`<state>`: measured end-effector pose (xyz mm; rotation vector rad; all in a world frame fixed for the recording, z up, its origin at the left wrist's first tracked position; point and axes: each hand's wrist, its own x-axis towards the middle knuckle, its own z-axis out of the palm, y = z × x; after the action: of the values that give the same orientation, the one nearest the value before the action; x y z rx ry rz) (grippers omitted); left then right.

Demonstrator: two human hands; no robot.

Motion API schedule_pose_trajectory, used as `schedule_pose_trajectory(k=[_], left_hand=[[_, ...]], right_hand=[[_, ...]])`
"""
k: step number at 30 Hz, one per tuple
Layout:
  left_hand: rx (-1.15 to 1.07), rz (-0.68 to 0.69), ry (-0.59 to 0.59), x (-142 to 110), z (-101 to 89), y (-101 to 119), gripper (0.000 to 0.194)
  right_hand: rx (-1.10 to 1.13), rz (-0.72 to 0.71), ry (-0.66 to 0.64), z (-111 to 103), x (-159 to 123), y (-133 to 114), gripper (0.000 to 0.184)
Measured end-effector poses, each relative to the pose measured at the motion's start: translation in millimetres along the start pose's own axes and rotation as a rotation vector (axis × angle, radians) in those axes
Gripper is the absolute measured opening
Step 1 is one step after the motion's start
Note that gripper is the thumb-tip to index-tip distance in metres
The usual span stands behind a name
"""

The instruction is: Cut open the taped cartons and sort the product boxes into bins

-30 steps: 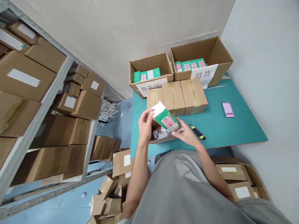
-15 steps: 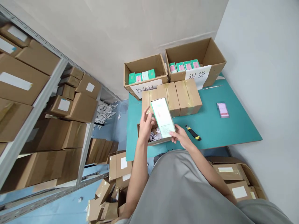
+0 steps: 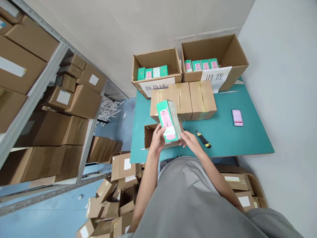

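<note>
A green and white product box (image 3: 167, 119) with a pink picture on its front is held up, tilted, above the near edge of the table. My left hand (image 3: 158, 138) grips its lower left side, the thumb on the front. At the lower right corner, my right hand (image 3: 191, 141) closes its fingers on the same box. Beneath it stands an open cardboard carton (image 3: 149, 136), its inside largely hidden by the box and my hands. A black and yellow utility knife (image 3: 203, 139) lies to the right of my right hand.
Behind stand closed cartons (image 3: 202, 99) and two open boxes with paper signs, the left box (image 3: 156, 54) and the right box (image 3: 239, 62), both holding green product boxes. A phone (image 3: 237, 117) lies on the green table (image 3: 250, 138). Shelves (image 3: 85, 152) with cartons are at left.
The product box has been turned from its white side to the green and pink face. My left hand, loosely beside it before, now grips it.
</note>
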<state>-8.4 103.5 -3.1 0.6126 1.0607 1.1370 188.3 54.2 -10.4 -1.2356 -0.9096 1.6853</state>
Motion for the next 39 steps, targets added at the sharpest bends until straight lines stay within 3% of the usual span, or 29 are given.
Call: schedule_pose_trajectory(k=[3, 7, 9, 13, 16, 19, 25, 29, 34, 39], left_hand=[[0.069, 0.065, 0.121, 2, -6.3, 8, 0.071], [0.138, 0.092, 0.176, 1, -0.3, 8, 0.074], [0.161, 0.111, 0.170, -1, 7.3, 5, 0.076], [0.190, 0.161, 0.146, -7, 22.1, -4, 0.079], [0.213, 0.207, 0.121, -14, 24.2, -8, 0.077], [0.154, 0.164, 0.095, -17, 15.2, -5, 0.072], [-0.026, 0.052, 0.021, -13, -3.6, 0, 0.071], [-0.076, -0.043, -0.112, -15, -0.3, -5, 0.076], [-0.086, -0.005, -0.049, -18, 0.6, -6, 0.074], [-0.007, 0.094, 0.047, -15, -5.4, 1, 0.072]], right_hand=[[-0.238, -0.229, 0.251, 4, -7, -7, 0.066], [-0.554, -0.459, 0.333, 24, -19, -13, 0.051], [-0.671, -0.488, 0.335, 36, -23, -11, 0.046], [-0.793, -0.454, 0.389, 48, -22, -4, 0.059], [-0.740, -0.449, 0.472, 45, -17, -1, 0.056], [-0.498, -0.416, 0.460, 36, -12, -3, 0.054], [0.111, -0.175, 0.226, 32, -9, -4, 0.057], [0.317, -0.023, 0.074, 38, -10, 0, 0.053], [0.291, 0.020, 0.006, 34, -6, 4, 0.056], [-0.112, -0.233, 0.291, 29, -11, 2, 0.060]])
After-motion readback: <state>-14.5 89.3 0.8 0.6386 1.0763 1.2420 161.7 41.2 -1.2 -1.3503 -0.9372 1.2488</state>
